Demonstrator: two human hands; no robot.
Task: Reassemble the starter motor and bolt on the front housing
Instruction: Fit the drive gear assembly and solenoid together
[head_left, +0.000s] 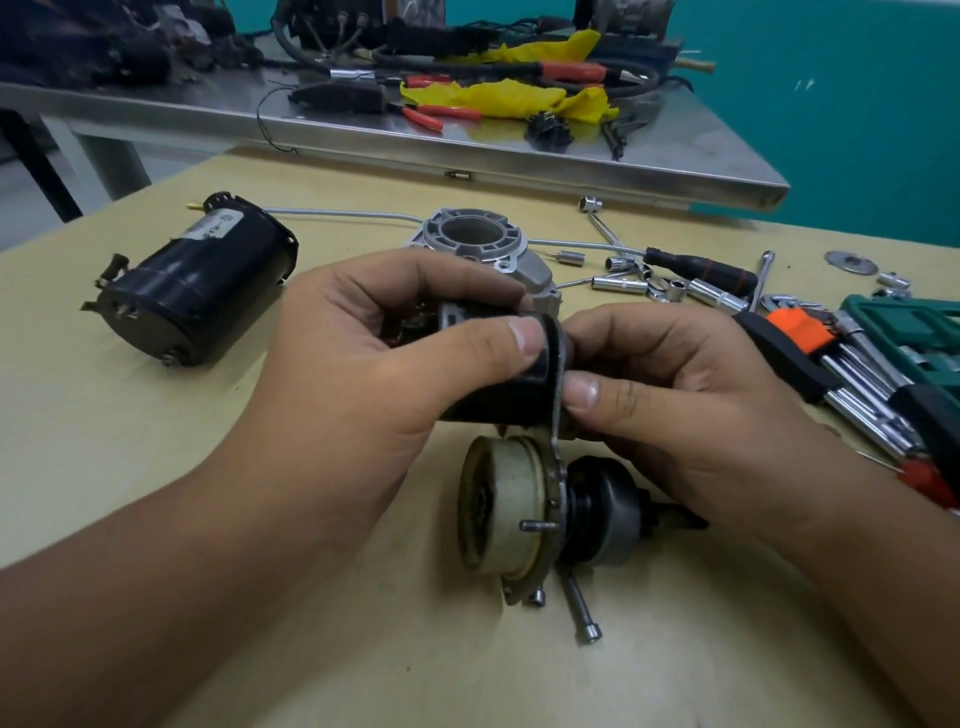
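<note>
The black solenoid (498, 389), long axis horizontal, is gripped by the left hand (363, 364); its mounting plate (557, 415), facing right, is pinched by the right hand (675, 395).

Steel worktop (675, 156) at the back, cluttered: yellow rag (498, 96), red-handled pliers (441, 114), black cables (597, 78), small black toothed part (549, 130). On the near tan worktop (156, 467), right side: loose chrome sockets (623, 283), black screwdriver handle with red rings (701, 267), hex key set in an orange-black holder (800, 327), green tool case (919, 322) at the edge, flat metal washer (851, 262). Teal wall (857, 104) behind.
</note>
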